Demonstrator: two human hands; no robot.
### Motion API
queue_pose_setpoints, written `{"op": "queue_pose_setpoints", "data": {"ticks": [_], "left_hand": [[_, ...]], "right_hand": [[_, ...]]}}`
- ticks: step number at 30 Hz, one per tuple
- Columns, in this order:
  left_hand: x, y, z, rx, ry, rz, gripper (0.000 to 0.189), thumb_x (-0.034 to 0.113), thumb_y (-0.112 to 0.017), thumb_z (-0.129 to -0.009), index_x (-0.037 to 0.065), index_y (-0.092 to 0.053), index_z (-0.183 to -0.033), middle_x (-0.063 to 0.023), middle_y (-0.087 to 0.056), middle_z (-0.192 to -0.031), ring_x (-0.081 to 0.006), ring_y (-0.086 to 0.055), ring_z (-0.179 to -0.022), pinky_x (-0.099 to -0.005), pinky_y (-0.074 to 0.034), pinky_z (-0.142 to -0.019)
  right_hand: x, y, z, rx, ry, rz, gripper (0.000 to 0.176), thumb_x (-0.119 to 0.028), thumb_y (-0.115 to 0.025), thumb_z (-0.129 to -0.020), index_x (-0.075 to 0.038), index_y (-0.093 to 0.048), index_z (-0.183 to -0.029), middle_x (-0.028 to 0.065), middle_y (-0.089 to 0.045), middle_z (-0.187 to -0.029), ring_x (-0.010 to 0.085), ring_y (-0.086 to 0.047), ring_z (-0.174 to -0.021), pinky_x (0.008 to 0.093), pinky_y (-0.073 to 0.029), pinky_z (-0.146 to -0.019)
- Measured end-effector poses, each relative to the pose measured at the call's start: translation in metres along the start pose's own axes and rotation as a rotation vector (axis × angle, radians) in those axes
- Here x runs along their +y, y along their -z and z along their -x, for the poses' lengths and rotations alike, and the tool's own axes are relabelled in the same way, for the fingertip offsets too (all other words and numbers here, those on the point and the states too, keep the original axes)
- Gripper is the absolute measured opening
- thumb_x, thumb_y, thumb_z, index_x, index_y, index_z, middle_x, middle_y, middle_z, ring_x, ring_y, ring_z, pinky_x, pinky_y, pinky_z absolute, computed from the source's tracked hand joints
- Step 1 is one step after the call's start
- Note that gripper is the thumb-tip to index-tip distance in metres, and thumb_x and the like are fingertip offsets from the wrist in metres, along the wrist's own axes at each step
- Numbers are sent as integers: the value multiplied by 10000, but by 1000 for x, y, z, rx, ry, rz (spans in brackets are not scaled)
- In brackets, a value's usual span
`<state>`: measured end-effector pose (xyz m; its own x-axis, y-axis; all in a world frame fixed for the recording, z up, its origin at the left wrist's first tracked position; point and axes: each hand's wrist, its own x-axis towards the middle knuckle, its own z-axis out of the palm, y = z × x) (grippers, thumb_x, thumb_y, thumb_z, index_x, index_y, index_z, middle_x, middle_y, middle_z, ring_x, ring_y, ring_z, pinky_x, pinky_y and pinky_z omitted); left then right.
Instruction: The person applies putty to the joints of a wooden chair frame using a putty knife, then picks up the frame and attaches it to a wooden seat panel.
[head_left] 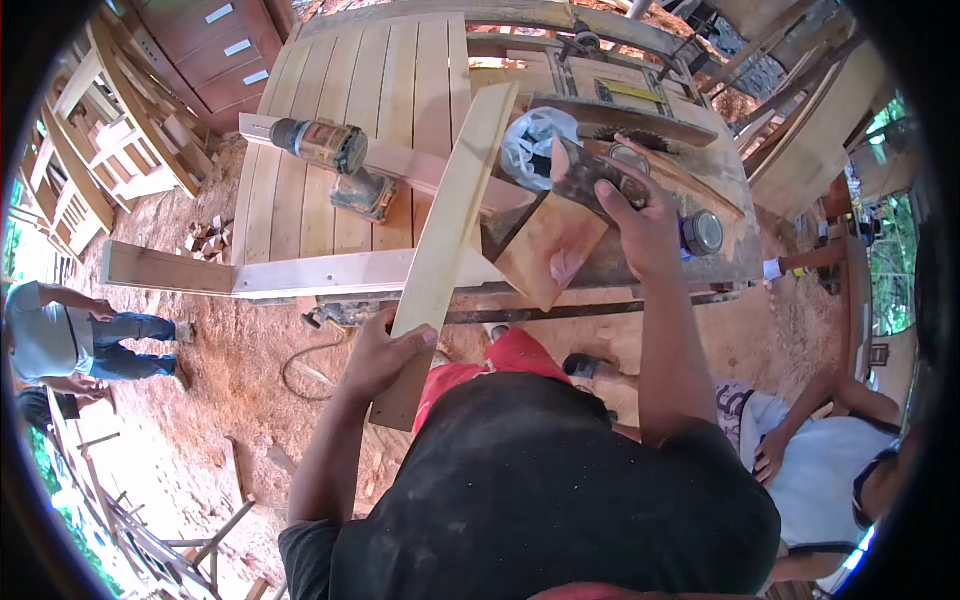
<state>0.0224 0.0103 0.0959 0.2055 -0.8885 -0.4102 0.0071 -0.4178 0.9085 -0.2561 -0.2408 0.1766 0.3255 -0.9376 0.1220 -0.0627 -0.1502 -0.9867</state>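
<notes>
My left hand [385, 357] is closed around the lower end of a long pale wooden board [452, 215], thumb on its face. The board slants up and away across the table's front edge. In my right hand [645, 220] is a dark, worn block [585, 180] with a pale end, like a sanding block, gripped with fingers over its far side. It is raised to the right of the board, apart from it. Below the block, a flat square piece of wood [550, 250] juts over the table edge. A crumpled plastic bag [538, 140] lies between board and block.
A cordless drill [325, 148] lies on a slatted wooden panel [345, 70] at the left. A blue-sided tin [703, 233] stands right of my right hand, near a toothed saw blade [640, 137]. One person [75, 330] stands far left; another [825, 460] is close on my right.
</notes>
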Motion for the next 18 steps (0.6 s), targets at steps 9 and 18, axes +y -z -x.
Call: {"op": "queue_pose_setpoints", "data": {"ticks": [9,18], "left_hand": [[0,-15,-26,13,185,20,561,410,-818,-896,-41,-671,-1197,-92,-729,-948,-155,-677,-852,-342,-556,-774],[-28,-20,-37,83,263,70,564,496,-632,-1026,-21,-647,-1251,-98,-713,-1057,-158,-647,-972,-346,-533,-865]], "right_hand": [[64,-41,-131,-66,162,172,338,-192,-724,-960,-41,-713,-1263,118,-759,-1119,163,-700,-999,303,-530,-908],[134,-98,-175,-8,629,357,491,122,-591,-791,-43,-713,-1237,149,-717,-1145,297,-705,-1008,354,-556,-904]]}}
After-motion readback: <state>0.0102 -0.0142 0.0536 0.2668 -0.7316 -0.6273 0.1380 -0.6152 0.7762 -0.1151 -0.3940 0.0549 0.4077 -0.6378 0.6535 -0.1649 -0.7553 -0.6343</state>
